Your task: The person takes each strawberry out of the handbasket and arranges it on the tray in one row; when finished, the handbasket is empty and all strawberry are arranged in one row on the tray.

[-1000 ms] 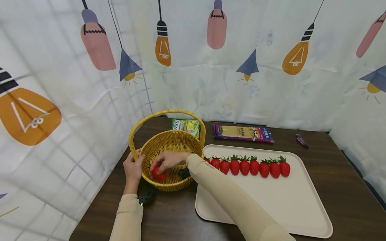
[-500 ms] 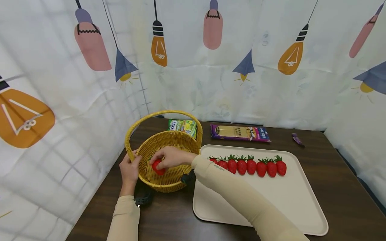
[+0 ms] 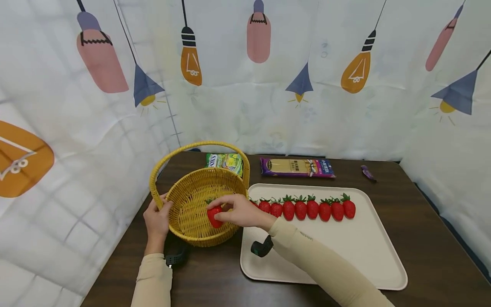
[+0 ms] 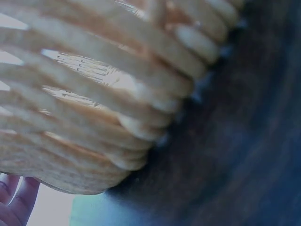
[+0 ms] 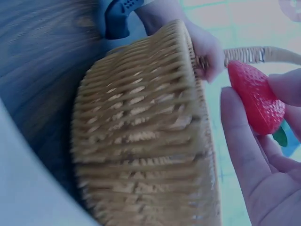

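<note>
A yellow wicker basket (image 3: 188, 213) with a tall hoop handle stands at the left of the table. My left hand (image 3: 156, 219) grips its left rim by the foot of the handle. Between the thumb and fingers of my right hand (image 3: 241, 211) is a red strawberry (image 3: 215, 217), pinched over the basket's right half. The right wrist view shows the strawberry (image 5: 256, 96) beside the basket's rim, its green leaf (image 5: 280, 135) pointing away. On the pale tray (image 3: 326, 256) lies a row of several strawberries (image 3: 301, 209), the left end partly hidden by my right hand.
Behind the basket lies a green snack packet (image 3: 226, 162). A purple pasta packet (image 3: 297, 167) and a small purple wrapped candy (image 3: 368, 173) lie along the table's back. A patterned curtain (image 3: 245, 106) borders the table at the back and sides.
My right hand has lifted the strawberry from inside the basket and drawn it rightward toward the rim. My left hand keeps its grip on the basket. The head view has turned slightly right.
</note>
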`<act>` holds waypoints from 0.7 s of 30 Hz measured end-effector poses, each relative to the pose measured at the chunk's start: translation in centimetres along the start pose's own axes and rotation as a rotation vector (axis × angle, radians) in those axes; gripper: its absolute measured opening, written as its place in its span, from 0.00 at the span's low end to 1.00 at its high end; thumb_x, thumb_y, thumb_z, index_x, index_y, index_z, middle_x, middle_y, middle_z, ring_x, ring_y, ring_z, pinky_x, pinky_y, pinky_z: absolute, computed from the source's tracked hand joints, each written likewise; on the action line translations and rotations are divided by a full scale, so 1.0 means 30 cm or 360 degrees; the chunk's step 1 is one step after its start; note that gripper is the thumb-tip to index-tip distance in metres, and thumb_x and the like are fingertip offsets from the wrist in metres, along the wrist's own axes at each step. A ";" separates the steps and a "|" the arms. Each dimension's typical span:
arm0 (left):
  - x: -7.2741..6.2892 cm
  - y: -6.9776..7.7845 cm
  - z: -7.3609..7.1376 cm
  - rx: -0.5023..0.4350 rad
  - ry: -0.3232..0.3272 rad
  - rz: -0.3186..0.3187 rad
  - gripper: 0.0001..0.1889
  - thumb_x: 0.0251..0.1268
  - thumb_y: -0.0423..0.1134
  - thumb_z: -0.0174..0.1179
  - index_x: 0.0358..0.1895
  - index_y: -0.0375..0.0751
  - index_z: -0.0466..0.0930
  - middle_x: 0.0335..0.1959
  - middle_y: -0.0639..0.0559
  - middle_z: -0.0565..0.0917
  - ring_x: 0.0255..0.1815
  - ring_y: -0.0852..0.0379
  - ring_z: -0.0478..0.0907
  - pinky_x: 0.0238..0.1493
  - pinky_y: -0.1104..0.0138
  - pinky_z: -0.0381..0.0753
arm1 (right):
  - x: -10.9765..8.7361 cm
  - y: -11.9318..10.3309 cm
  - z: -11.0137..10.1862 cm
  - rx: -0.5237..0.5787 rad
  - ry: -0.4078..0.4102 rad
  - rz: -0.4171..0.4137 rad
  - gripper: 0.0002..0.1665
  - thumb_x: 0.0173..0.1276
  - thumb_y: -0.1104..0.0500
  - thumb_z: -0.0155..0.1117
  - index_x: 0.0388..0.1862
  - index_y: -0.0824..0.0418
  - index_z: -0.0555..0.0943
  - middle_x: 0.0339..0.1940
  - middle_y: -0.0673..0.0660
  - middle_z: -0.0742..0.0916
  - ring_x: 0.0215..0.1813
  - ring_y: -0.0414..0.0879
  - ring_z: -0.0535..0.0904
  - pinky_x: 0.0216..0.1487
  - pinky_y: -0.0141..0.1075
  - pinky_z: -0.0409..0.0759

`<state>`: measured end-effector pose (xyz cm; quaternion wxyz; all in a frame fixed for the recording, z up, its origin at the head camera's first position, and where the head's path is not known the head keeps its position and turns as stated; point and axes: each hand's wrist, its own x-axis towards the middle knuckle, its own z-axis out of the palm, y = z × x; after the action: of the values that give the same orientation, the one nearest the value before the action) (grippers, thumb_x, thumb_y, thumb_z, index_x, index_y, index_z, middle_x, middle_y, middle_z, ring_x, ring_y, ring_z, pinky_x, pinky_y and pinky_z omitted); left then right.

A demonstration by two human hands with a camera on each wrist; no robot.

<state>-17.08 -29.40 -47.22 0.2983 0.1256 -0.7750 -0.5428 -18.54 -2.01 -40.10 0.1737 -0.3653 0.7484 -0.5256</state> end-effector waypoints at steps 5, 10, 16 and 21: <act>-0.003 -0.004 -0.010 -0.0020 -0.0019 -0.0008 0.08 0.66 0.33 0.59 0.31 0.30 0.74 0.54 0.41 0.84 0.46 0.55 0.79 0.29 0.76 0.70 | -0.095 0.045 -0.037 0.0020 0.0205 0.0035 0.16 0.67 0.60 0.64 0.54 0.52 0.84 0.48 0.50 0.86 0.41 0.43 0.82 0.38 0.36 0.82; 0.004 -0.008 -0.011 -0.0013 -0.0045 0.0005 0.08 0.67 0.34 0.58 0.31 0.33 0.75 0.55 0.40 0.83 0.37 0.65 0.76 0.26 0.74 0.68 | -0.193 0.103 -0.095 -0.0025 0.0356 0.0057 0.17 0.67 0.62 0.64 0.55 0.56 0.83 0.51 0.55 0.85 0.45 0.46 0.82 0.41 0.35 0.81; 0.003 -0.009 -0.012 -0.0004 -0.0026 0.0032 0.09 0.67 0.34 0.58 0.30 0.31 0.74 0.54 0.42 0.84 0.48 0.53 0.79 0.28 0.74 0.68 | -0.311 0.163 -0.179 -0.0003 0.0522 0.0103 0.18 0.66 0.66 0.64 0.56 0.62 0.82 0.56 0.60 0.83 0.47 0.53 0.80 0.43 0.40 0.80; 0.005 -0.008 -0.014 -0.0018 -0.0025 0.0021 0.09 0.66 0.34 0.59 0.30 0.31 0.75 0.53 0.44 0.84 0.45 0.62 0.79 0.29 0.75 0.70 | -0.427 0.197 -0.272 0.0021 0.0683 0.0191 0.17 0.67 0.63 0.66 0.55 0.61 0.81 0.54 0.60 0.84 0.43 0.51 0.81 0.39 0.46 0.83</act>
<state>-16.98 -29.89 -47.29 0.2965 0.1144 -0.7752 -0.5460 -17.32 13.77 -43.92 0.0437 -0.1986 0.7852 -0.5849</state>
